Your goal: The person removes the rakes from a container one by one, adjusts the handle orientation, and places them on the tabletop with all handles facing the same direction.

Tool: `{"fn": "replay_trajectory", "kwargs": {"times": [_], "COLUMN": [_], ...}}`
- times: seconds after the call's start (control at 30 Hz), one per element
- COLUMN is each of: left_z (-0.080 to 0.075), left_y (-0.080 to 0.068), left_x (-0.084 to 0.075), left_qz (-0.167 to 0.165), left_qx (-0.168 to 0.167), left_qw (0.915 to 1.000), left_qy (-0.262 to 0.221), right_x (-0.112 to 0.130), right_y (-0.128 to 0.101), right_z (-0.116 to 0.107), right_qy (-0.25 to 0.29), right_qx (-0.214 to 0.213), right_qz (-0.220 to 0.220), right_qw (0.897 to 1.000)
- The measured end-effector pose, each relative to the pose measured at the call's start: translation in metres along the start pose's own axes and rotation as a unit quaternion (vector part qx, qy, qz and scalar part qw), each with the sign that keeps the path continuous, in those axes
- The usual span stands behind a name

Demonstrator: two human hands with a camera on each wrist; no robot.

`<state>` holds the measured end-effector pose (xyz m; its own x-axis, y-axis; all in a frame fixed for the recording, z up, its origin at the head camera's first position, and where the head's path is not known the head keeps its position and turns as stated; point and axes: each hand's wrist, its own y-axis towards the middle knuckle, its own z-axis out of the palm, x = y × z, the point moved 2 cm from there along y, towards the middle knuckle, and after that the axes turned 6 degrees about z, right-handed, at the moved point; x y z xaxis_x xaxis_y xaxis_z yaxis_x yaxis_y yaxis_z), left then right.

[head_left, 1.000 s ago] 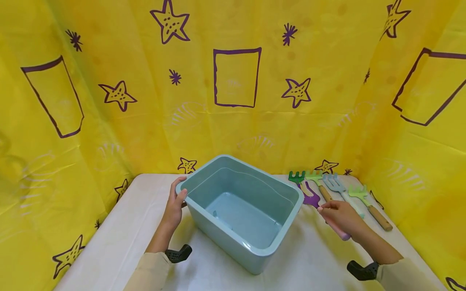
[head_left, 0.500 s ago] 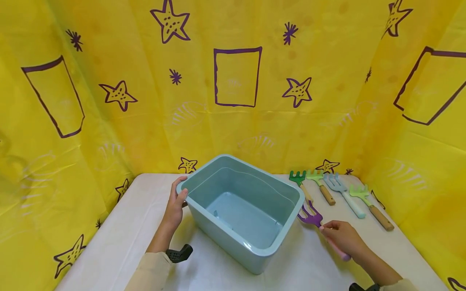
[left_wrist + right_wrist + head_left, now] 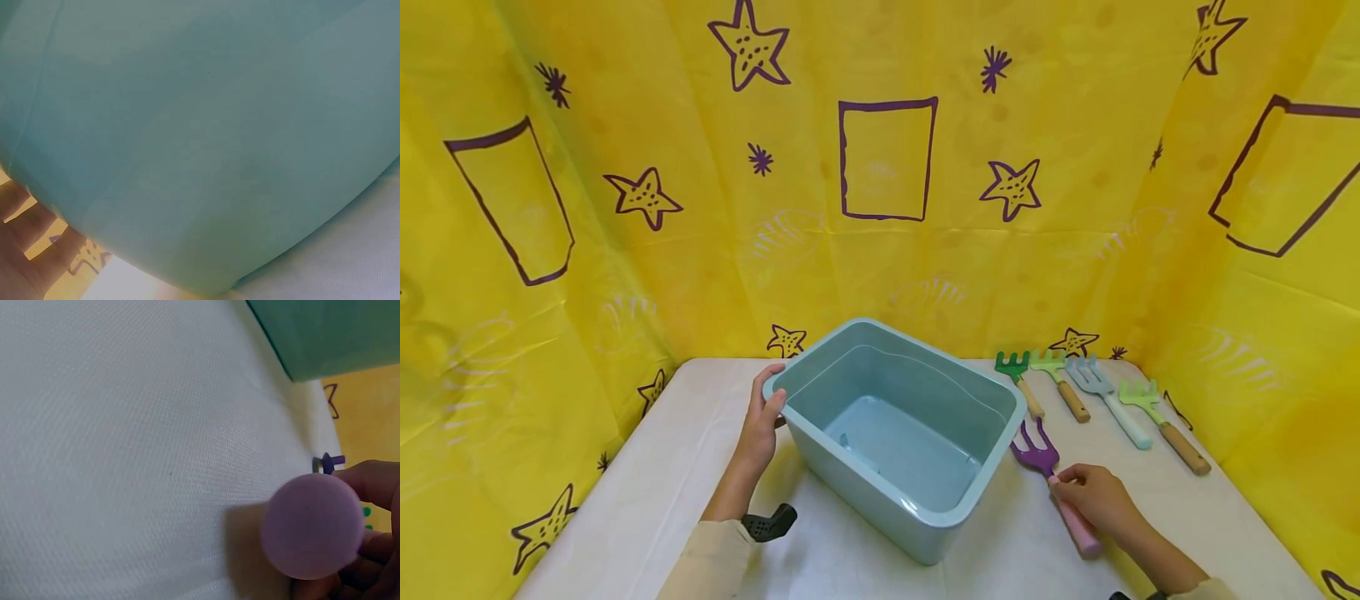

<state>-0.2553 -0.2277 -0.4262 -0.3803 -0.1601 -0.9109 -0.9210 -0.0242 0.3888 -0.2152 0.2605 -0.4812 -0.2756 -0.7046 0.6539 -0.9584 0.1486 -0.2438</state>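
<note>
Teal bin (image 3: 925,508) empty, L fingers (image 3: 765,414) round rim; R fingers (image 3: 1078,482) round purple fork (image 3: 1051,475).

Purple fork (image 3: 1051,468) – flat, beside teal bin (image 3: 880,492)

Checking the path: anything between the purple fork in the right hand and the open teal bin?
Nothing visible. The right hand grips the purple fork by its pink handle, right beside the teal bin. Only the bin's own wall lies between; the interior looks empty. The left hand holds the far corner, off that path.

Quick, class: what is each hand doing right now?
Left hand: grips the bin rim.
Right hand: holds the purple fork.
</note>
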Motion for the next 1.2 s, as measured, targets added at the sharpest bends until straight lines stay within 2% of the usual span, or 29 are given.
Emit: {"fn": "replay_trajectory", "kwargs": {"times": [0.07,0.3,0.57,0.8,0.97,1.2], "left_z": [0.000,0.004,0.003,0.003,0.002,-0.001], "left_y": [0.000,-0.007,-0.006,-0.006,-0.005,0.001], "left_x": [-0.001,-0.034,-0.032,-0.034,-0.029,0.001], "left_qz": [-0.002,-0.004,0.000,0.004,0.012,0.020], "left_qx": [0.001,0.013,0.013,0.012,0.010,-0.002], "left_qw": [1.0000,0.9999,0.9999,0.9999,0.9999,0.9998], "left_qy": [-0.002,-0.003,-0.006,-0.003,-0.004,-0.003], "right_x": [0.000,0.000,0.008,0.037,0.067,0.114], "right_y": [0.000,0.000,-0.002,0.000,-0.004,-0.018], "right_z": [0.000,0.002,-0.010,-0.038,-0.053,-0.066], "right_qy": [-0.006,-0.014,-0.020,-0.001,0.026,0.041], "right_qx": [-0.002,-0.004,-0.006,-0.031,-0.045,-0.061], "right_qz": [-0.004,-0.001,-0.004,-0.051,-0.086,-0.126], "right_qw": [1.000,1.000,1.000,0.998,0.995,0.989]}}
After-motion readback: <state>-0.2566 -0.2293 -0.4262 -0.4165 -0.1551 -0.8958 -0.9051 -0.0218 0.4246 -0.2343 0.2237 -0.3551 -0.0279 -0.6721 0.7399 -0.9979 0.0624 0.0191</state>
